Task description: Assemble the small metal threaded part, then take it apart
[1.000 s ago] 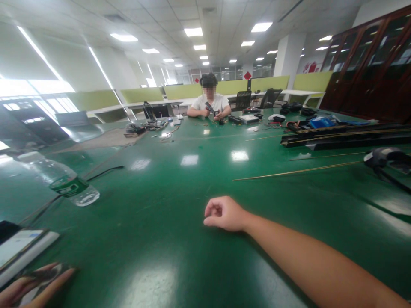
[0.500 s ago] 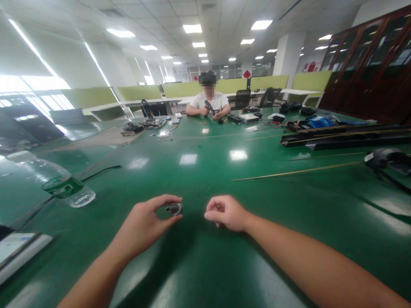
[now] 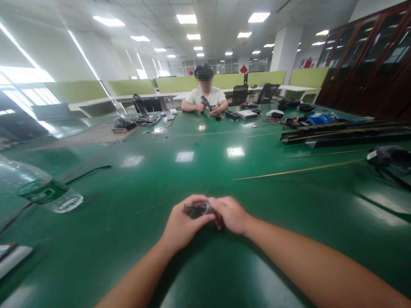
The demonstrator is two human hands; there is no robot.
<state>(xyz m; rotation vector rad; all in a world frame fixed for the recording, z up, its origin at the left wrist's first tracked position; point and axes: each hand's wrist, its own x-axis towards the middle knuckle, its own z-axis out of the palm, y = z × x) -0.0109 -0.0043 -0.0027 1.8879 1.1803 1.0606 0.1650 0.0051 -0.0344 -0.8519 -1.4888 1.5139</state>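
My left hand (image 3: 184,224) curls its thumb and fingers around a small dark metal part with a thin shaft (image 3: 199,208), the shaft pointing left. Against the right end of that part, my right hand (image 3: 233,215) has its fingers closed, and its thumb meets the left fingertips. What the right fingers hold, if anything, is hidden behind the hand. Both hands are just above the green table (image 3: 180,184).
A clear plastic bottle (image 3: 69,201) lies at the left, near a black cable (image 3: 90,173). Thin brass-coloured rods (image 3: 289,172) and black rails (image 3: 340,134) lie to the right. Across the table sits a person (image 3: 205,96) holding a dark tool, among scattered parts.
My left hand has moved right with the metal part and now meets my right hand, which has hardly moved. The part's shaft shows more from the side now. The view has shifted slightly.
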